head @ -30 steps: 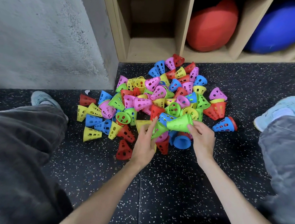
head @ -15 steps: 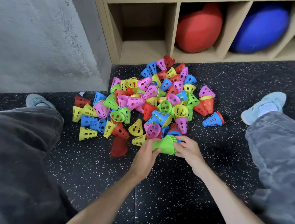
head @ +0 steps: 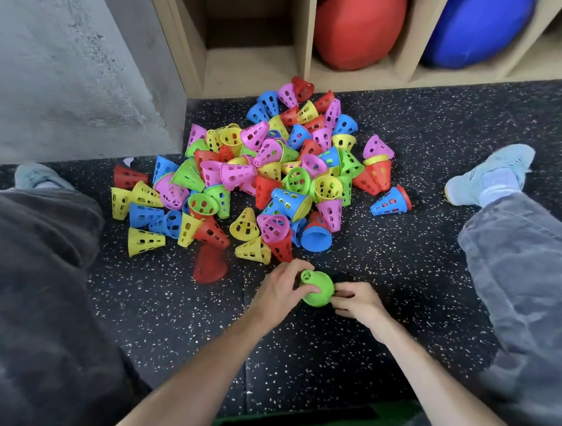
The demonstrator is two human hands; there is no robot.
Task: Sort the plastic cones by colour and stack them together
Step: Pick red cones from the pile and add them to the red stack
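Sorting is barely beginning: left hand and right hand are both gripping one green cone stack; mixed pile is lying unsorted.

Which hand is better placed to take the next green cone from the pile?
Probably the left hand. Both hands hold the green stack, the right hand at its wide rim. The left lies nearer the pile, and one green cone sits on that side.
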